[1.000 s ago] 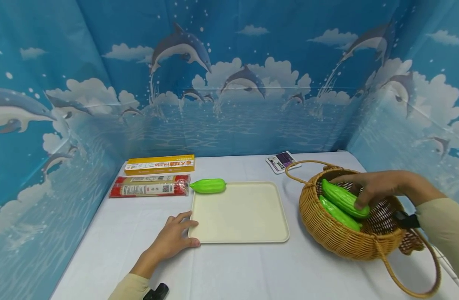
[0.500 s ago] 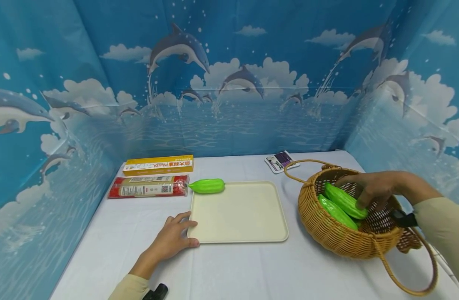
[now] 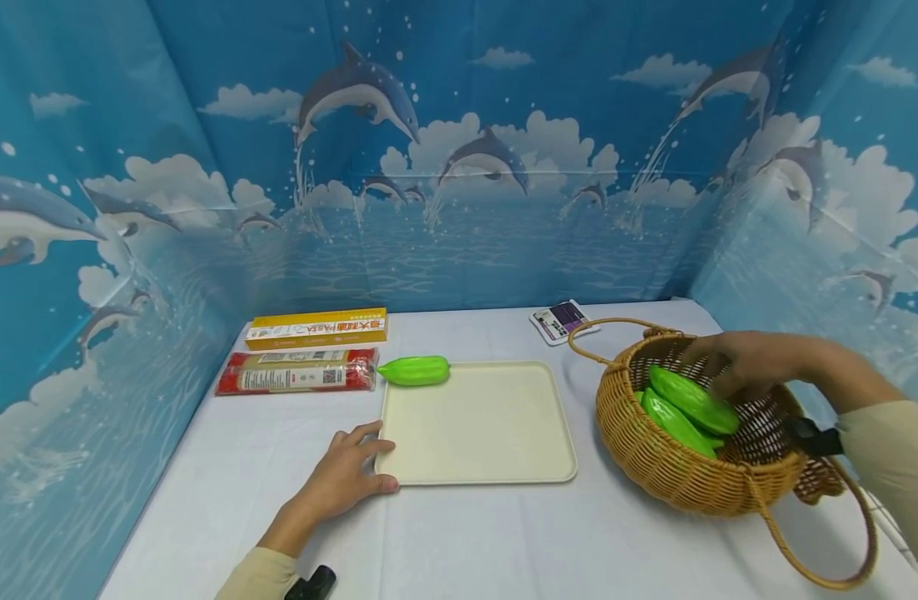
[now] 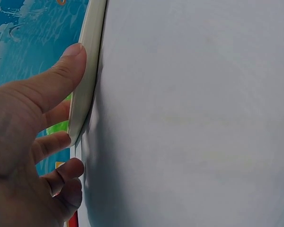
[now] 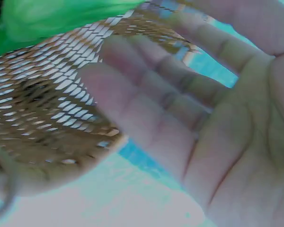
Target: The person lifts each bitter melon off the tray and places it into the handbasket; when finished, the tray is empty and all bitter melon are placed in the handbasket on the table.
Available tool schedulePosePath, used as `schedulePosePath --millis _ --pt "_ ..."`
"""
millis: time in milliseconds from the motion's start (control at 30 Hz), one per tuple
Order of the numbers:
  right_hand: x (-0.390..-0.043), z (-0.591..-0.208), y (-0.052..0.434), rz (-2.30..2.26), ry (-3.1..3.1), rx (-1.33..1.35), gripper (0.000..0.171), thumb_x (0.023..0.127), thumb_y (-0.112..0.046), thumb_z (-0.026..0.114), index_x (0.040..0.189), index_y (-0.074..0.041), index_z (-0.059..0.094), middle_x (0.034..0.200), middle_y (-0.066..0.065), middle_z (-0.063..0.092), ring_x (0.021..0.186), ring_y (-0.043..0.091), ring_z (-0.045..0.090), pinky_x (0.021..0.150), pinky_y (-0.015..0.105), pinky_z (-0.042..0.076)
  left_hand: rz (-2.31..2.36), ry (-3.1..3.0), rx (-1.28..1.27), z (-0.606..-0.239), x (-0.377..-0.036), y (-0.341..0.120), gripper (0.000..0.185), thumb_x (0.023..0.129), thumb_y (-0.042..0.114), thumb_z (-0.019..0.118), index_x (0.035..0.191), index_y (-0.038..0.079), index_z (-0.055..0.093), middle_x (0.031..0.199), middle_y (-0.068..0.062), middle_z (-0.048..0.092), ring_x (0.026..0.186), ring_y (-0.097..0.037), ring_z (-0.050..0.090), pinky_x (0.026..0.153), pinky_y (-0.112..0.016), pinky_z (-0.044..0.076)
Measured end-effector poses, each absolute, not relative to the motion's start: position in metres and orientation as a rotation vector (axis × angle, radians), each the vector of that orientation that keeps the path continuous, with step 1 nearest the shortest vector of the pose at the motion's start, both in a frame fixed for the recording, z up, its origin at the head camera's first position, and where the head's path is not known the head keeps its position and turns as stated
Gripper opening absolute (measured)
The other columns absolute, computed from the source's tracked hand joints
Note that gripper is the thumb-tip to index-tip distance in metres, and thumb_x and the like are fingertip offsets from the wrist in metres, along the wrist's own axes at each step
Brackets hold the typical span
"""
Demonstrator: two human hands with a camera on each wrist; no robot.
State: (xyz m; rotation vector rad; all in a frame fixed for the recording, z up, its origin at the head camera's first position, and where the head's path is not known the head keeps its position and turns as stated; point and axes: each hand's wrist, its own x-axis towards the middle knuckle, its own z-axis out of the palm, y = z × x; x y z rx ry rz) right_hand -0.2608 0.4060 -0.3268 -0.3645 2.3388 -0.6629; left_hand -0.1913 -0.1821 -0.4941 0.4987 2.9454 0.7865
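The right hand (image 3: 744, 362), fingers loose and holding nothing, hovers above two ribbed green gourds (image 3: 691, 400) inside the wicker basket (image 3: 676, 475). The left hand (image 3: 342, 479), fingers spread, touches the smooth cream tray's (image 3: 481, 425) rounded near-left corner.

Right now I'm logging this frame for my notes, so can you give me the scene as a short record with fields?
left hand: rests on the table, thumb against the tray edge
right hand: open above the basket, holding nothing
in basket: two green gourds
by tray: one green gourd
far left: two pasta packs
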Motion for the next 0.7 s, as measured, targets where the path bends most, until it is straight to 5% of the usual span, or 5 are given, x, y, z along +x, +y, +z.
schedulePosePath --millis 233,700 --pt "-0.241 -0.300 0.393 -0.641 2.714 -0.440 0.044 0.103 -0.030 0.061 0.136 -0.001 0.054 0.114 0.009 0.065 0.091 0.016 0.062 0.070 0.035 0.054 0.786 2.935 0.478 -0.492 -0.191 -0.181 0.062 0.074 0.047 0.086 0.125 0.015 0.072 0.152 -0.008 0.050 0.111 -0.023 0.047 0.094 -0.046 0.047" --pt "-0.191 -0.289 0.342 -1.417 2.864 -0.285 0.033 0.105 -0.023 0.059 0.135 -0.011 0.056 0.105 -0.006 0.069 0.094 0.008 0.069 0.076 0.022 0.056 0.798 2.930 0.481 -0.493 -0.191 -0.182 0.061 0.075 0.046 0.087 0.126 0.015 0.072 0.153 -0.008 0.050 0.112 -0.023 0.047 0.094 -0.046 0.047"
